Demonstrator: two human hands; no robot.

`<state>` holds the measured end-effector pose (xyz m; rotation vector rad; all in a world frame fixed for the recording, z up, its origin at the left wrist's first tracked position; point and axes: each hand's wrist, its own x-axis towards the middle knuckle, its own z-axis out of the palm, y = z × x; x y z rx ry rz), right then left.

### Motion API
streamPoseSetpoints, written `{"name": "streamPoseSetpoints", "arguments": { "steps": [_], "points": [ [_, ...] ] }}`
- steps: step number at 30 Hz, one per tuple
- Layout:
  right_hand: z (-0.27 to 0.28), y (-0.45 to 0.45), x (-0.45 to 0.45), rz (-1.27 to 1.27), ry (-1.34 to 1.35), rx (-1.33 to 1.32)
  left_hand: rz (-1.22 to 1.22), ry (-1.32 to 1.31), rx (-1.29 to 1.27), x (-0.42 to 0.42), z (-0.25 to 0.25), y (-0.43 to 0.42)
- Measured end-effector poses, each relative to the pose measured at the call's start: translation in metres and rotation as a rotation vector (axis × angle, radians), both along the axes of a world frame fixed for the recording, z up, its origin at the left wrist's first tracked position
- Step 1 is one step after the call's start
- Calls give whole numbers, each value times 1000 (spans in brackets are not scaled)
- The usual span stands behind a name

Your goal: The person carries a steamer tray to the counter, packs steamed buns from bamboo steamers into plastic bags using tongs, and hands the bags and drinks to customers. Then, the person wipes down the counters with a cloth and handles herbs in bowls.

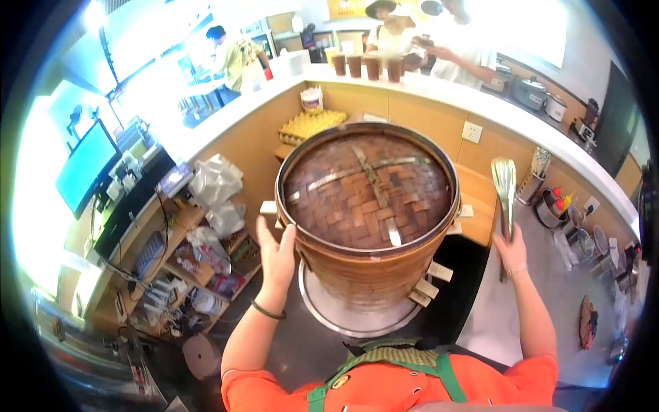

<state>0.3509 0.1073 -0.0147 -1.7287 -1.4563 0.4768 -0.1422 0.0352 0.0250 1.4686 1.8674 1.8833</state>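
Bamboo steamer (pixel 367 218) stands just beside left fingers (pixel 266 239).

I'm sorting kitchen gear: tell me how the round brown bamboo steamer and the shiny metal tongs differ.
The brown bamboo steamer is broad and round; the shiny metal tongs are long and narrow. The steamer is far larger and set down; the tongs are smaller, held in the right hand.

The lid (pixel 336 209) hides the inside of the steamer (pixel 364 275)
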Motion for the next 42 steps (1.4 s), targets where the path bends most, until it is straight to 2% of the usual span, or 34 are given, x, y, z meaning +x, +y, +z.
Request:
{"name": "streamPoseSetpoints", "arguments": {
  "steps": [1,2,3,4,5,6,8,10,12,13,15,20,22,23,25,28,29,31,34,36,42],
  "points": [
    [-32,-11,35,-25,-181,147,-42,31,69,5,31,-2],
    [-48,-29,63,-57,-82,-59,-33,296,105,7,60,3],
    [-87,-41,104,-84,-213,-44,-120,419,96,18,96,6],
    [-112,-61,130,-203,-302,-145,-74,565,158,33,124,17],
    [-113,-81,140,-245,-276,-298,-184,575,183,43,147,32],
    [-151,-98,167,-274,-385,-219,-178,631,36,53,167,45],
    [-173,-132,187,-270,-475,-251,-154,745,-124,70,196,89],
    [-160,-158,182,-299,-392,-331,-154,790,-126,82,202,134],
    [-169,-171,195,-306,-431,-343,-42,939,-347,101,204,157],
    [-169,-176,195,-306,-474,-358,-45,948,-345,112,204,162],
    [-160,-178,199,-319,-488,-407,-23,957,-520,131,204,173],
    [-170,-159,226,-438,-592,-536,-14,972,-496,162,209,199],
    [-183,-159,228,-550,-743,-358,15,892,-532,169,205,206],
    [-186,-161,227,-551,-739,-354,37,904,-522,173,205,205],
    [-188,-165,214,-473,-668,-140,21,892,-522,176,202,209],
    [-203,-180,182,-429,-583,-71,14,900,-565,167,200,220],
    [-197,-186,170,-426,-584,-74,21,922,-581,165,198,222],
    [-183,-193,148,-384,-191,-326,27,939,-593,161,200,220],
    [-190,-203,129,-370,-57,-376,24,893,-652,152,204,212],
    [-216,-210,128,-362,-119,-316,-1,795,-613,138,198,223],
    [-217,-232,114,-318,-271,-197,101,789,-670,94,193,247]
  ]
}}
